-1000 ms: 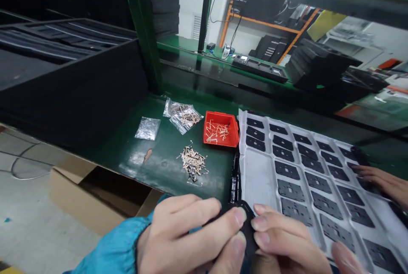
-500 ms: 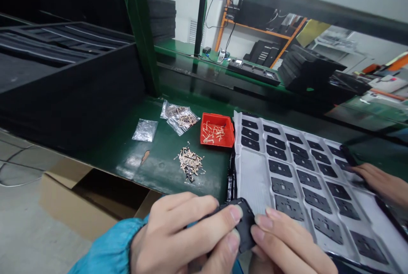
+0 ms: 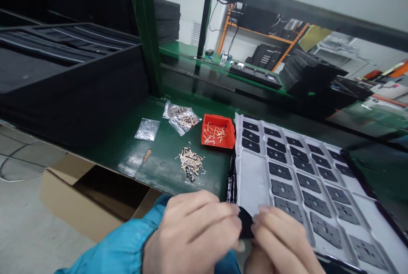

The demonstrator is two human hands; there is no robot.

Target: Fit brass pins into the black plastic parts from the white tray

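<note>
At bottom centre of the frame, the left hand (image 3: 195, 232) and right hand (image 3: 280, 238) together pinch a flat black plate (image 3: 245, 224), so a slackened grip could let it slip and knock the perforated plates (image 3: 316, 203) in the white tray (image 3: 253, 178) at lower right.

Plates (image 3: 283, 190) in tray (image 3: 253, 176); bin (image 3: 219, 119) left of tray; pile (image 3: 191, 162) before bin; bags (image 3: 148, 129) left of bin; carton (image 3: 59, 206) below table (image 3: 165, 155).
</note>
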